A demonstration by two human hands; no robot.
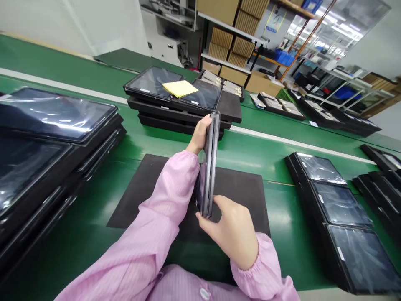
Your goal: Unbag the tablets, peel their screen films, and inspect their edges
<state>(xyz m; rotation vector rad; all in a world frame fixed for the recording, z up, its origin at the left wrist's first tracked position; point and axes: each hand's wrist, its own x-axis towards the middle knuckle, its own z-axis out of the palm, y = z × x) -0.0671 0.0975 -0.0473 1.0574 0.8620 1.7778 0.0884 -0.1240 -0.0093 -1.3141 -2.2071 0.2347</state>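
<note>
Two slim dark tablets [211, 167] stand on edge, face to face or back to back, above a black mat [241, 196]. My left hand [200, 136] is closed around their far end, its fingers partly hidden behind them. At the near lower corner, my right hand [232, 228] grips the pair between thumb and fingers. The glossy screen side faces left, with a small white label near its bottom. Grey edges with a narrow gap between them face up toward me.
Stacked trays of screens [59, 113] fill the left side. Ahead, another tray stack [184, 110] carries a yellow paper pad [180, 88]. To the right lies a tray with three screens [341, 221]. Trays of small parts [280, 105] line the back of the green conveyor belt [247, 150].
</note>
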